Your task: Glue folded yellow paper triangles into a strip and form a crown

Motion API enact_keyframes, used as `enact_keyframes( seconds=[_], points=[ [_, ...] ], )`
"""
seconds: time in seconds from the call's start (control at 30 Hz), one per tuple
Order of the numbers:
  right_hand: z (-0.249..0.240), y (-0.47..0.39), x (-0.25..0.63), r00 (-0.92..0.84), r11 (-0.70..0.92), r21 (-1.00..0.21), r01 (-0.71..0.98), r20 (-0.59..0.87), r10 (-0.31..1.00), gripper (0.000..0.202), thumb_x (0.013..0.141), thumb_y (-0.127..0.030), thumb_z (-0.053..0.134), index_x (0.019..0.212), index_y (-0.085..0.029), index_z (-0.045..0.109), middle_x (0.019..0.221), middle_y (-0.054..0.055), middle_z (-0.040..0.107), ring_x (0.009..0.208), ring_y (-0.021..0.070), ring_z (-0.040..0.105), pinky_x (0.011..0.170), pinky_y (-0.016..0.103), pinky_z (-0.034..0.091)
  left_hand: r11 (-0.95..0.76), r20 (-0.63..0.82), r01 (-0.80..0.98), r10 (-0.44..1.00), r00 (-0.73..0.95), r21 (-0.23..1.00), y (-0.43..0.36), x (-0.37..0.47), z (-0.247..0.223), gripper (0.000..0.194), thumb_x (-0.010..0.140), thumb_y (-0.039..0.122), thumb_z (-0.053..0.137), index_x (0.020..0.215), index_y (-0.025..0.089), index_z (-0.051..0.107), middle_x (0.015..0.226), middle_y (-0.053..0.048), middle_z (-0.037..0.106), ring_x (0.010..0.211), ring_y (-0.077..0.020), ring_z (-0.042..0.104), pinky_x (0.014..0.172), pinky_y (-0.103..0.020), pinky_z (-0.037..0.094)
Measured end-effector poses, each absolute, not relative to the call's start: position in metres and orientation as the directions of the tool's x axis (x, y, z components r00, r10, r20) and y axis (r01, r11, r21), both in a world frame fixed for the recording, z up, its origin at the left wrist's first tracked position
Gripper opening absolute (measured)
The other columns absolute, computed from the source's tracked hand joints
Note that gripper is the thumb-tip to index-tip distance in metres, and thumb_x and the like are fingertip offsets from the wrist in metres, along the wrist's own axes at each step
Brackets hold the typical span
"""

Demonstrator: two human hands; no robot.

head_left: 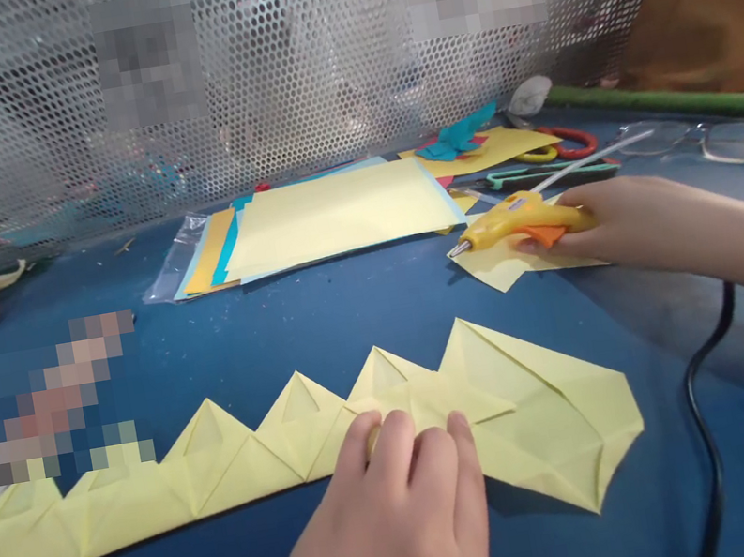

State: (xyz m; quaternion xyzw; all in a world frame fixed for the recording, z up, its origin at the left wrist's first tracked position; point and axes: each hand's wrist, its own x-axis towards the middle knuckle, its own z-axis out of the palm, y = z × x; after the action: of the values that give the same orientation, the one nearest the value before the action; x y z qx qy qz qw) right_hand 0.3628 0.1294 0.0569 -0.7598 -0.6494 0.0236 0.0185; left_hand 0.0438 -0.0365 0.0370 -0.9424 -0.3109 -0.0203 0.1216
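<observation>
Blue desk (212,343), perforated metal screen (307,61) behind. Left hand (395,503) presses flat, unclenched, on folded yellow paper chain (542,402) at near edge. Right hand (591,223) grips yellow glue gun (519,218) by paper stack (333,214).

left hand (408,491): flat, fingers pressing down | right hand (601,221): closed, gripping

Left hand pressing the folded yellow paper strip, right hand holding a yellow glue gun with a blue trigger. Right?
Nearly. In the head view the left hand presses the folded yellow paper strip and the right hand holds the yellow glue gun, but the gun's trigger is orange, not blue.
</observation>
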Motion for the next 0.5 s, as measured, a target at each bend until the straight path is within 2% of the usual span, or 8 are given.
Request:
enact_keyframes(
  seconds=[0.17, 0.3, 0.4, 0.5],
  points=[
    [0.053, 0.129, 0.361, 0.163, -0.159, -0.047, 0.986, 0.094, 0.982, 0.049, 0.070, -0.068, 0.070, 0.085, -0.026, 0.051, 0.080, 0.009, 0.065, 0.071, 0.0260, 0.055, 0.068, 0.037, 0.039, -0.777, 0.124, 0.608, 0.595, 0.794, -0.163, -0.037, 0.047, 0.043, 0.053, 0.104, 0.008, 0.046, 0.156, 0.004, 0.055, 0.104, -0.006, 0.073, 0.098, -0.0256, 0.063, 0.106, -0.038, 0.052],
    [0.046, 0.129, 0.367, 0.177, -0.165, -0.084, 0.983, 0.178, 0.968, 0.059, 0.065, -0.069, 0.074, 0.093, -0.026, 0.045, 0.084, 0.008, 0.064, 0.073, 0.0256, 0.055, 0.066, 0.035, 0.036, -0.768, 0.158, 0.626, 0.607, 0.779, -0.137, -0.037, 0.048, 0.042, 0.048, 0.112, 0.011, 0.031, 0.148, 0.005, 0.062, 0.099, -0.006, 0.073, 0.091, -0.0234, 0.064, 0.092, -0.034, 0.057],
    [0.043, 0.127, 0.369, 0.167, -0.143, -0.118, 0.983, 0.233, 0.958, 0.068, 0.059, -0.071, 0.076, 0.100, -0.027, 0.044, 0.087, 0.007, 0.063, 0.074, 0.0255, 0.054, 0.065, 0.035, 0.035, -0.775, 0.118, 0.610, 0.598, 0.792, -0.167, -0.039, 0.051, 0.043, 0.044, 0.112, 0.017, 0.042, 0.149, 0.003, 0.060, 0.096, -0.007, 0.073, 0.083, -0.0220, 0.064, 0.075, -0.030, 0.056],
    [0.043, 0.123, 0.368, 0.138, -0.102, -0.149, 0.984, 0.258, 0.956, 0.067, 0.059, -0.069, 0.075, 0.102, -0.027, 0.045, 0.086, 0.005, 0.061, 0.073, 0.0246, 0.054, 0.066, 0.035, 0.036, -0.773, 0.062, 0.592, 0.595, 0.801, -0.228, -0.042, 0.057, 0.049, 0.049, 0.109, 0.026, 0.056, 0.149, -0.002, 0.059, 0.080, -0.005, 0.070, 0.067, -0.0204, 0.063, 0.061, -0.028, 0.051]
  ],
)
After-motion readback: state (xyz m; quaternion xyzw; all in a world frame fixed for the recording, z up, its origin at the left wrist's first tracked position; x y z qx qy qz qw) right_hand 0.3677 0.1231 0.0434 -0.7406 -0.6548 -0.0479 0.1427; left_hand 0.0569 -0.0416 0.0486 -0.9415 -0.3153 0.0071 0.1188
